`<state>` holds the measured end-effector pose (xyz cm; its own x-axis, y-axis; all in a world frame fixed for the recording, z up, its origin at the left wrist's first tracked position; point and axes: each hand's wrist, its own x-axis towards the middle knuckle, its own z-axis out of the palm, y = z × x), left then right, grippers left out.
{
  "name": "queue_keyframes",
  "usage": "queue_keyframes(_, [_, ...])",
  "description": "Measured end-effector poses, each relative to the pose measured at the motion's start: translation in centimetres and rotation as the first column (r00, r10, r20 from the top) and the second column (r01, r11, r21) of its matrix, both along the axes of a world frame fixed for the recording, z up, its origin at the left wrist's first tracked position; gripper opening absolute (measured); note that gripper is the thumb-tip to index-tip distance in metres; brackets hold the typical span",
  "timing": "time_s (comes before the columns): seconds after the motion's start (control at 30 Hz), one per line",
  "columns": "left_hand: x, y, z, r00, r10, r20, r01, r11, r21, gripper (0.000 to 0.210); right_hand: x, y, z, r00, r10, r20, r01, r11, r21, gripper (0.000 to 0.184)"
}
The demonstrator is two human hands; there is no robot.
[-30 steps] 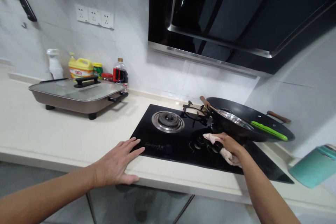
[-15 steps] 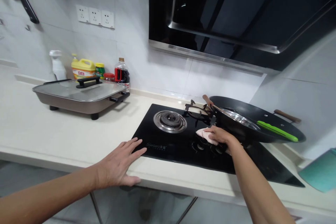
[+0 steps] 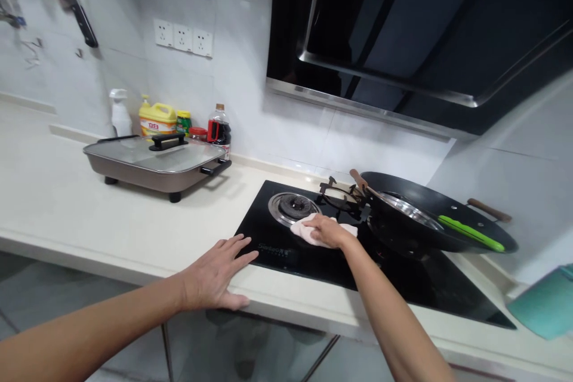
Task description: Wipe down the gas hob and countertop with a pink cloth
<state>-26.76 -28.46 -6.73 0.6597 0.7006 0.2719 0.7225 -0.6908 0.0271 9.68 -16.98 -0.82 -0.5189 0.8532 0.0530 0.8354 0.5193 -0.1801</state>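
My right hand (image 3: 327, 231) presses a pale pink cloth (image 3: 308, 230) onto the black glass gas stove (image 3: 286, 258), right beside the left burner (image 3: 295, 208). Part of the cloth shows on both sides of the hand, and the fingertips are partly hidden in it. With fingers spread, my left hand (image 3: 219, 271) rests on the counter's front edge, its fingertips reaching the stove's left front corner. A loose black pan support (image 3: 338, 194) lies behind, towards the back of the stove.
A black wok (image 3: 398, 233) holding pans and a green-handled utensil (image 3: 471, 233) covers the stove's right side. An electric pan (image 3: 147, 174) with glass lid stands left, before several bottles. The range hood (image 3: 380, 98) hangs above. A teal container (image 3: 544, 304) is at right.
My right hand has slid the cloth left across the stove, from near the knobs to beside the left burner. My left hand stays at the counter edge. The view has shifted slightly.
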Motion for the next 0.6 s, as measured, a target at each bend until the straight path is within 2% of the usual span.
queue_keyframes(0.2, [0.1, 0.0, 0.1, 1.000, -0.007, 0.009, 0.006, 0.999, 0.032, 0.093, -9.0, -5.7, 0.2, 0.993, 0.118, -0.022, -0.117, 0.992, 0.038, 0.045])
queue_keyframes(0.33, [-0.2, -0.1, 0.0, 0.999, -0.027, 0.040, 0.024, 0.997, 0.079, 0.090, -13.1, -8.3, 0.6, 0.994, 0.106, -0.005, -0.105, 0.993, 0.050, 0.043])
queue_keyframes(0.4, [-0.2, -0.1, 0.2, 0.999, -0.027, 0.028, 0.025, 0.996, 0.086, 0.089, -13.1, -9.3, 0.8, 0.998, 0.068, -0.003, -0.068, 0.996, 0.059, 0.043])
queue_keyframes(0.47, [-0.2, -0.2, 0.4, 1.000, -0.014, 0.011, 0.013, 0.997, 0.077, 0.089, -11.7, -10.3, 0.6, 1.000, 0.005, -0.016, -0.004, 0.997, 0.075, 0.046])
queue_keyframes(0.6, [0.0, -0.4, 0.9, 1.000, 0.008, -0.016, -0.007, 0.998, 0.055, 0.091, -6.3, -12.7, -0.7, 0.986, -0.161, -0.052, 0.166, 0.982, 0.092, 0.051])
